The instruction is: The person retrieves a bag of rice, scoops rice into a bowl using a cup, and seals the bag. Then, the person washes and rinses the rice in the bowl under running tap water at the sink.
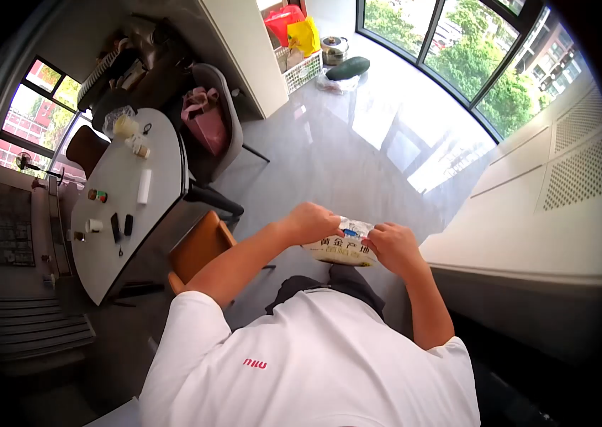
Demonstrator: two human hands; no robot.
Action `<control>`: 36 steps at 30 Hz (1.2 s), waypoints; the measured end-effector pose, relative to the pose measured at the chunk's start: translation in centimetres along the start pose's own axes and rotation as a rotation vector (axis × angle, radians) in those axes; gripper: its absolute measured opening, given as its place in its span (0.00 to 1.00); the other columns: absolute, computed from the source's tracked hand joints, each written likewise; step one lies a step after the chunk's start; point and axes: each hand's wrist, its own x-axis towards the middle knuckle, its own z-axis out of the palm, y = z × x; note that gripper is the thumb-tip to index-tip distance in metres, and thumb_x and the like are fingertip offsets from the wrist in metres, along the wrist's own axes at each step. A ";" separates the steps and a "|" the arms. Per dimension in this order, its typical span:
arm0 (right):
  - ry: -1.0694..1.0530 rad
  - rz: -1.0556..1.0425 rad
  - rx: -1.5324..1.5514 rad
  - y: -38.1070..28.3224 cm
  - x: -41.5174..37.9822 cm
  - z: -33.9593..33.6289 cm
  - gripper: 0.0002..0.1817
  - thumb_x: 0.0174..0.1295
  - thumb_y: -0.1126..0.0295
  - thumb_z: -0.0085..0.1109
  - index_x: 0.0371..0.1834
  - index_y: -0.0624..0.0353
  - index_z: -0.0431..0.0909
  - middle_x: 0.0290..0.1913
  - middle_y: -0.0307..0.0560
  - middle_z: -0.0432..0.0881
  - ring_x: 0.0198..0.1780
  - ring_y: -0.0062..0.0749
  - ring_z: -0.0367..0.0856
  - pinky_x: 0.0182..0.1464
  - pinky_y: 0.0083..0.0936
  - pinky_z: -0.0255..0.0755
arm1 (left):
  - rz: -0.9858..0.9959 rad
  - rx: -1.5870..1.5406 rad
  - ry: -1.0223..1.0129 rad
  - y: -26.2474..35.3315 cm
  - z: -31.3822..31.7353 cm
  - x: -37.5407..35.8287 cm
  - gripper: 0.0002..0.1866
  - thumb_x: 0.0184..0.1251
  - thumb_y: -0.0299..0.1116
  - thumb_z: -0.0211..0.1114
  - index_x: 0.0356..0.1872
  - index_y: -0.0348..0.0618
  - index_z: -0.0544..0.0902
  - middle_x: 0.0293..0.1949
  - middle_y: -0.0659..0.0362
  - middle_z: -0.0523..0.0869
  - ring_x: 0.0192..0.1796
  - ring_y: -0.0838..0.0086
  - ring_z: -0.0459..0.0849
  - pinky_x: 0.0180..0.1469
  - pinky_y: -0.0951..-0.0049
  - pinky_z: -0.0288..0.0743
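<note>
A printed plastic food bag [338,250] with large dark characters and a clear, crinkled top hangs in front of my body. My left hand [313,223] grips its upper left corner, fingers closed on the plastic. On the other side, my right hand [393,247] pinches the upper right corner. The bag's top edge is stretched between both hands. What is inside the bag cannot be made out clearly.
An oval white table [112,206] with a cup, jars and phones stands left, beside an orange chair [201,249] and a grey chair holding a pink bag [205,124]. Ahead lie a green melon [348,68], a pot [334,50] and a white basket [303,73]. A white cabinet [529,206] lines the right.
</note>
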 end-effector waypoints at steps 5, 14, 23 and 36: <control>-0.076 0.048 0.011 10.1 17.5 -2.7 0.16 0.71 0.58 0.60 0.28 0.57 0.83 0.33 0.45 0.85 0.40 0.45 0.84 0.42 0.42 0.78 | -0.004 0.033 0.017 -16.3 -4.1 11.3 0.20 0.67 0.50 0.67 0.26 0.45 0.78 0.24 0.55 0.83 0.31 0.56 0.86 0.35 0.57 0.79; -0.037 0.087 0.006 26.3 47.6 -3.5 0.16 0.69 0.59 0.62 0.27 0.58 0.82 0.32 0.46 0.84 0.38 0.47 0.84 0.40 0.43 0.76 | 0.006 0.004 0.049 -46.2 -10.1 29.6 0.17 0.66 0.47 0.68 0.28 0.45 0.79 0.30 0.55 0.85 0.38 0.57 0.86 0.42 0.56 0.79; -0.143 0.126 0.057 44.3 88.5 -3.4 0.17 0.71 0.57 0.59 0.31 0.58 0.84 0.38 0.50 0.86 0.41 0.50 0.86 0.42 0.46 0.78 | -0.156 0.188 0.087 -83.1 -18.4 47.8 0.13 0.64 0.44 0.69 0.32 0.46 0.80 0.33 0.59 0.84 0.44 0.61 0.85 0.50 0.60 0.76; -0.248 -0.007 0.232 66.3 147.4 20.3 0.15 0.69 0.60 0.59 0.31 0.58 0.86 0.34 0.55 0.87 0.36 0.53 0.87 0.40 0.46 0.79 | -0.911 -0.083 0.203 -131.1 -16.1 63.4 0.27 0.66 0.30 0.66 0.68 0.43 0.75 0.69 0.39 0.73 0.68 0.46 0.76 0.67 0.53 0.72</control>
